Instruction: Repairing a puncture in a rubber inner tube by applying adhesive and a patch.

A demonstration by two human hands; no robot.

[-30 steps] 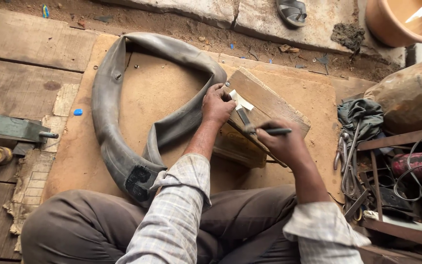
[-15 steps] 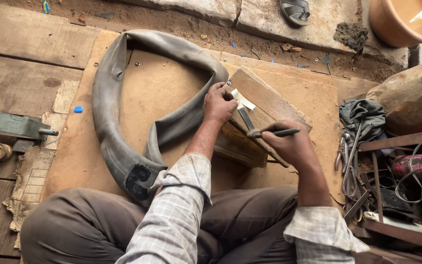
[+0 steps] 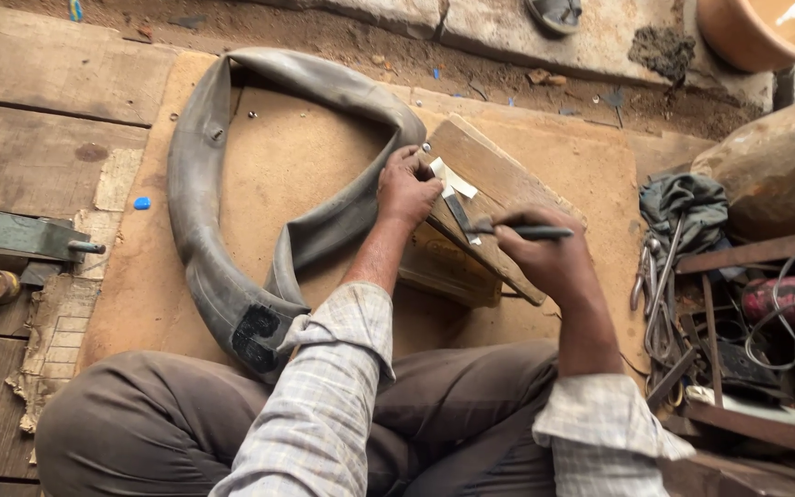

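Rubber strip (image 3: 458,213) lies flat on the wooden block (image 3: 499,189), beside the inner tube (image 3: 204,239). Your left hand (image 3: 407,189) pins its upper end, fingers curled. Right hand (image 3: 545,262) grips the pen-like tool (image 3: 531,233). Keep the strip taut; draw the tip steadily.

Right hand (image 3: 545,262) with thin dark pen-like tool (image 3: 528,233): tip shifted slightly toward 10 o'clock, now closer to the white paper-backed patch strip (image 3: 453,184) on the wooden block (image 3: 499,184). Left hand (image 3: 409,189) pressing nearer the strip's 9 o'clock end.
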